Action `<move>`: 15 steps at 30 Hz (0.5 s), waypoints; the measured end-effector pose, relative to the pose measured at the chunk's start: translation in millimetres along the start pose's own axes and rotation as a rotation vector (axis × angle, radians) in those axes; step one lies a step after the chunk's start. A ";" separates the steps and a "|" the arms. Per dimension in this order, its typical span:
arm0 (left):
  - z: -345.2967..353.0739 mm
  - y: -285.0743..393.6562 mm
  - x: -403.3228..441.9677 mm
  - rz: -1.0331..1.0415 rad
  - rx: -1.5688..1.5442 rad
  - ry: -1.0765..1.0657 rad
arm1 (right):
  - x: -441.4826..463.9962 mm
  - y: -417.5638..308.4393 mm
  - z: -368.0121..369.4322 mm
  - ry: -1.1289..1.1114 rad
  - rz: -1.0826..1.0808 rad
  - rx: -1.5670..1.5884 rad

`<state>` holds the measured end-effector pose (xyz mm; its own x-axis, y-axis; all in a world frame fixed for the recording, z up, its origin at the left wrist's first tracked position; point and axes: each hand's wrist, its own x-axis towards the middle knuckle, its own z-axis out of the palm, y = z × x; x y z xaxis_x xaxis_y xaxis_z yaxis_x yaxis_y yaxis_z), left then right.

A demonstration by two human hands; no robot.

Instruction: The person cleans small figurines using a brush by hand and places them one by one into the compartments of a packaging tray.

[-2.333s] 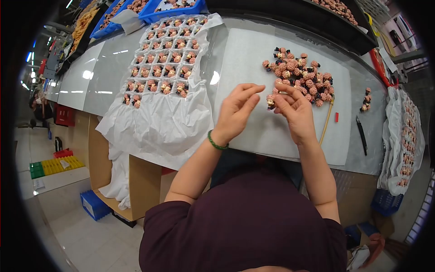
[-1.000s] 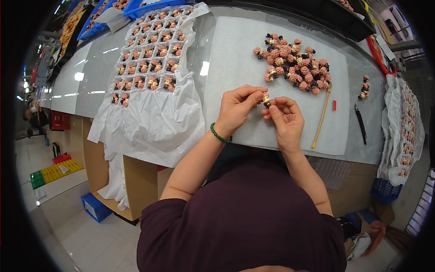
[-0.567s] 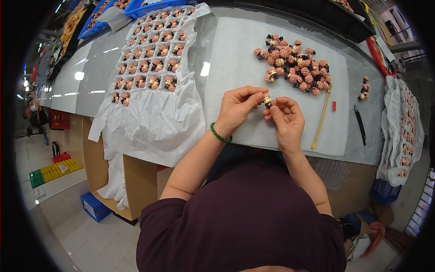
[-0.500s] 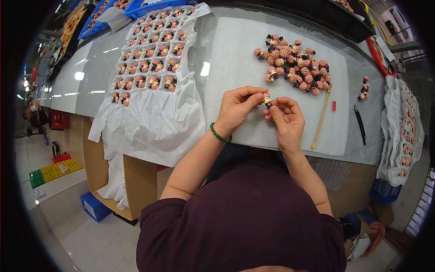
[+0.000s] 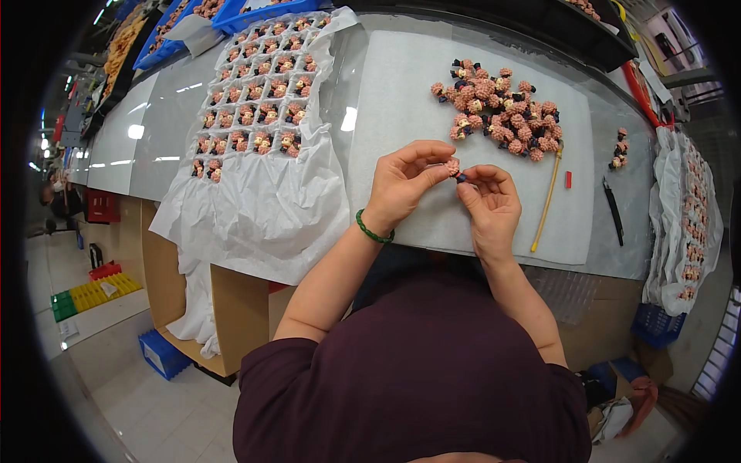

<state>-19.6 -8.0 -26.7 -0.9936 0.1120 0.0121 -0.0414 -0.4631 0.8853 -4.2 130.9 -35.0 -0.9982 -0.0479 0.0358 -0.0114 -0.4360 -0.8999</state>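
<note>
A small figurine (image 5: pixel 455 167) with pink curly hair and a dark body is pinched between my two hands, above the white foam sheet (image 5: pixel 401 100). My left hand (image 5: pixel 405 181) has thumb and fingers at its hair. On the other side, my right hand (image 5: pixel 492 202) grips the dark lower end between thumb and fingers. The figurine's face is turned out of sight. Beyond my hands lies a heap of similar figurines (image 5: pixel 505 108) on the sheet.
To the left, a paper-lined tray (image 5: pixel 262 181) holds rows of figurines in compartments. A yellow stick (image 5: pixel 547 201) and a red block (image 5: pixel 569 180) lie right of my hands. Farther right are a black pen-like tool (image 5: pixel 613 212), some figurines (image 5: pixel 619 150) and another wrapped tray (image 5: pixel 671 224).
The figurine has been rotated: its face showed before, and now its pink hair faces me. Both hands stay in nearly the same place.
</note>
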 end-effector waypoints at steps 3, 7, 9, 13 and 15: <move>1.3 0.9 0.3 0.010 0.016 -0.004 | -0.4 -0.4 0.2 0.006 -0.013 -0.001; 0.8 0.8 1.0 0.015 0.029 -0.043 | -0.7 -0.6 1.2 0.007 -0.058 -0.010; 0.5 0.4 0.4 0.010 0.038 -0.055 | -0.9 -0.2 1.5 0.009 -0.068 -0.013; -1.8 -1.8 0.6 0.024 0.084 -0.088 | -1.4 -0.3 2.5 0.012 -0.092 -0.027; -2.3 -1.3 0.7 0.033 0.104 -0.102 | -1.3 -1.3 3.4 0.011 -0.101 -0.044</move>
<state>-20.5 -9.4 -28.9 -0.9782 0.1898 0.0846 0.0075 -0.3746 0.9271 -2.7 128.4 -32.4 -0.9924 0.0048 0.1230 -0.1147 -0.3981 -0.9101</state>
